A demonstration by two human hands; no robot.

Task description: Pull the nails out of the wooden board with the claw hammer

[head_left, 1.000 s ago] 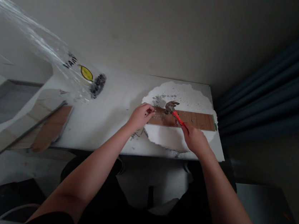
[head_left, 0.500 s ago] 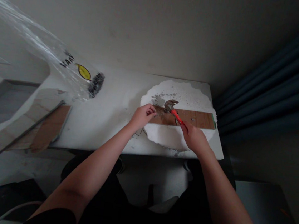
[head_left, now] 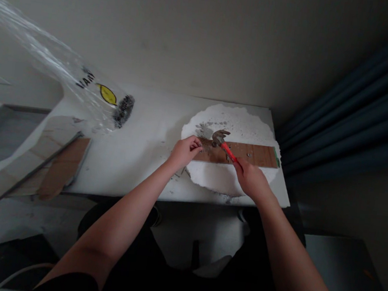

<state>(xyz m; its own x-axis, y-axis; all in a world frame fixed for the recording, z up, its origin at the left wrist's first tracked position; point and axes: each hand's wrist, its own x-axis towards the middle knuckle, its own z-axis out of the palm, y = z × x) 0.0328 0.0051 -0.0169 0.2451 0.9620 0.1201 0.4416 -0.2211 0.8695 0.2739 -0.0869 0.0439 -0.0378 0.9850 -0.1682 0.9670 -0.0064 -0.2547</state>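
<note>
A brown wooden plank [head_left: 252, 155] lies across a white foam slab [head_left: 238, 122] on the right part of a white table [head_left: 136, 157]. My right hand [head_left: 251, 178] is closed round the red handle of a claw hammer [head_left: 223, 142], whose metal head rests over the plank's left end. My left hand [head_left: 184, 150] sits at that same end, its fingers pinched together beside the hammer head; what they pinch is too small to make out. Dark specks are scattered on the foam around the head.
A clear plastic bag [head_left: 81, 86] with a yellow label and black print hangs over the table's left part. Several wooden boards [head_left: 37, 165] lean off the left edge. A dark blue curtain [head_left: 354, 117] hangs at the right, a pale wall behind.
The hammer head and both hands have shifted slightly; the view has drifted a little. Nothing was picked up or let go.
</note>
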